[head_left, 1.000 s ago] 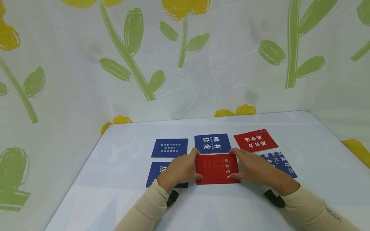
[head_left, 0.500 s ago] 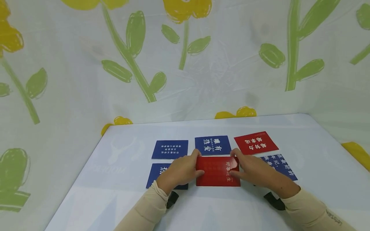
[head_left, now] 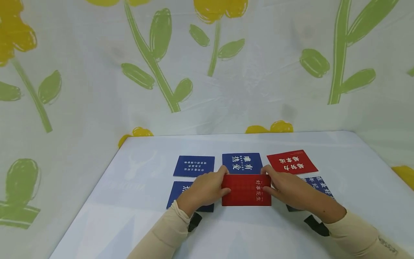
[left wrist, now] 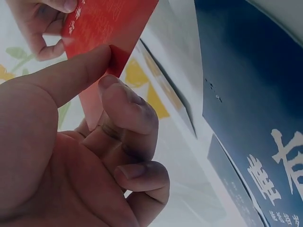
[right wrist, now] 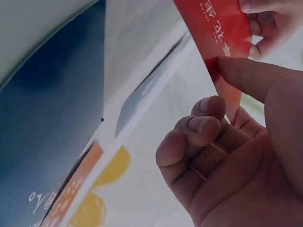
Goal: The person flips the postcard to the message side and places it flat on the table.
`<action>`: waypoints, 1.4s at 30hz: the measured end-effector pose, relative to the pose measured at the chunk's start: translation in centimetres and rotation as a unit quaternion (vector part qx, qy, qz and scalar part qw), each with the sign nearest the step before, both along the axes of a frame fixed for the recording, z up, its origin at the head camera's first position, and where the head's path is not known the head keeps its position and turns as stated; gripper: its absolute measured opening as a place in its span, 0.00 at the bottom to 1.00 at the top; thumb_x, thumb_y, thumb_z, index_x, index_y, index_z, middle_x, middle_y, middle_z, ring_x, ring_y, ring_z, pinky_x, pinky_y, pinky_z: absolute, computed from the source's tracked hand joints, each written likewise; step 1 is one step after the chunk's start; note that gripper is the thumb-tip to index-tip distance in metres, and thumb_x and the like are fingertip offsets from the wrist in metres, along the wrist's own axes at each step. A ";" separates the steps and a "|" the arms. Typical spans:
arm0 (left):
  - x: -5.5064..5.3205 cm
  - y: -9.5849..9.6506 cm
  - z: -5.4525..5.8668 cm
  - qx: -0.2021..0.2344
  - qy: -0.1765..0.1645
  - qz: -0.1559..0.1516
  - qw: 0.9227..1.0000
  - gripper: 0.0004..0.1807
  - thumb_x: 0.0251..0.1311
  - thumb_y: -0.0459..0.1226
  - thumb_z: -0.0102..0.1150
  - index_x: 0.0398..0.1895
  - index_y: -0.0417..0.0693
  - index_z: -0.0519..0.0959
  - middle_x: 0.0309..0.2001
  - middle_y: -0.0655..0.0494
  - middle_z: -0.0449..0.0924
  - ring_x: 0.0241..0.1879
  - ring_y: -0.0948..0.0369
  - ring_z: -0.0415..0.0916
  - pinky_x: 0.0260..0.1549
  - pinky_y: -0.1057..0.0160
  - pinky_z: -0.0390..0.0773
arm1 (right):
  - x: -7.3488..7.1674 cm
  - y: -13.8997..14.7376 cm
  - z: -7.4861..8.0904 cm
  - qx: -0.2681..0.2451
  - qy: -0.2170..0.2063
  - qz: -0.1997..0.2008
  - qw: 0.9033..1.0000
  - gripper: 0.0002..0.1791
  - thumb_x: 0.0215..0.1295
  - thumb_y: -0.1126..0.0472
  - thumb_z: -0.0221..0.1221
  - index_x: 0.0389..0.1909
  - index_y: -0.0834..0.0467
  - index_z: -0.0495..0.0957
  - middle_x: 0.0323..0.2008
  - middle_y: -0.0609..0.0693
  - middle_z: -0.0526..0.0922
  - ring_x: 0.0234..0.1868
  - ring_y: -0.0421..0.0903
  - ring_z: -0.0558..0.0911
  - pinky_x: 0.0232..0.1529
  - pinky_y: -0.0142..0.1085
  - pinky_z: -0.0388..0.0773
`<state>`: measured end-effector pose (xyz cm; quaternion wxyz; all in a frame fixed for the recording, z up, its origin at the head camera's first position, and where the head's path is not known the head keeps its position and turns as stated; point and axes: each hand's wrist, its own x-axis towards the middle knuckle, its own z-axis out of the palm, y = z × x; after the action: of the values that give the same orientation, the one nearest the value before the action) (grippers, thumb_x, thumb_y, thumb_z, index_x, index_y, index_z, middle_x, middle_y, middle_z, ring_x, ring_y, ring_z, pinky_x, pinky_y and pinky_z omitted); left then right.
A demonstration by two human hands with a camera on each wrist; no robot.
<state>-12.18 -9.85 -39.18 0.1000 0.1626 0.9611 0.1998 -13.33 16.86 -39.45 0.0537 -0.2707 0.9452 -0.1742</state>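
A red card [head_left: 242, 198] with white Chinese characters is held level in front of me by both hands. My left hand [head_left: 205, 190] pinches its left side, thumb on the face and fingers behind the edge. At the opposite side, my right hand [head_left: 291, 189] pinches the card in the same way. The left wrist view shows the left thumb [left wrist: 80, 71] pressing on the red card [left wrist: 109, 23], the other fingers curled. In the right wrist view the right thumb [right wrist: 255, 75] lies on the red card [right wrist: 199, 19], which stands apart from the tabletop.
Behind the hands lie two blue cards, one left [head_left: 194, 166] and one centre [head_left: 242, 162], and another red card [head_left: 291, 162] at right. More blue cards lie partly under the left arm [head_left: 176, 190] and right arm [head_left: 320, 183]. Flower-printed cloth [head_left: 252, 82] surrounds the white table [head_left: 113, 201].
The bend at the red card's upper right corner, seen half a second ago, has flattened out. Held card and hands have risen slightly against the cards behind; the view has shifted a little.
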 end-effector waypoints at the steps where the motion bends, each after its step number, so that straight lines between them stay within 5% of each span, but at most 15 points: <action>1: 0.0 0.0 0.1 -0.001 0.002 0.001 1.000 0.25 0.61 0.44 0.68 0.57 0.53 0.68 0.39 0.56 0.85 0.33 0.63 0.80 0.33 0.65 0.83 | 0.1 0.0 0.0 0.000 0.005 0.003 1.000 0.30 0.59 0.54 0.71 0.56 0.52 0.65 0.34 0.43 0.83 0.31 0.34 0.79 0.30 0.30 0.83; 24: 0.1 -0.4 0.6 -0.014 0.024 -0.031 0.999 0.18 0.63 0.46 0.66 0.53 0.54 0.74 0.38 0.59 0.86 0.31 0.67 0.77 0.31 0.70 0.76 | 0.9 0.4 0.2 -0.001 0.040 0.007 0.999 0.25 0.59 0.54 0.70 0.52 0.49 0.68 0.36 0.41 0.85 0.33 0.33 0.79 0.32 0.30 0.83; 36: 0.2 -0.7 0.8 -0.008 0.036 -0.053 0.998 0.14 0.65 0.45 0.65 0.49 0.52 0.76 0.26 0.65 0.79 0.23 0.68 0.71 0.22 0.70 0.70 | 1.0 0.7 0.1 -0.019 0.060 0.043 0.997 0.21 0.60 0.59 0.69 0.49 0.49 0.68 0.38 0.42 0.86 0.35 0.34 0.81 0.35 0.29 0.83; 42: 0.2 -0.5 0.8 -0.014 0.049 -0.053 0.997 0.13 0.65 0.46 0.65 0.48 0.53 0.78 0.29 0.62 0.81 0.24 0.67 0.71 0.22 0.70 0.69 | 0.9 0.9 0.0 -0.014 0.078 0.050 0.996 0.20 0.59 0.59 0.70 0.47 0.49 0.70 0.36 0.41 0.85 0.33 0.32 0.79 0.35 0.27 0.81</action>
<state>-11.98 -10.34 -38.41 0.0658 0.2216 0.9575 0.1724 -12.46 17.76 -39.47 -0.0158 -0.3313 0.9292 -0.1630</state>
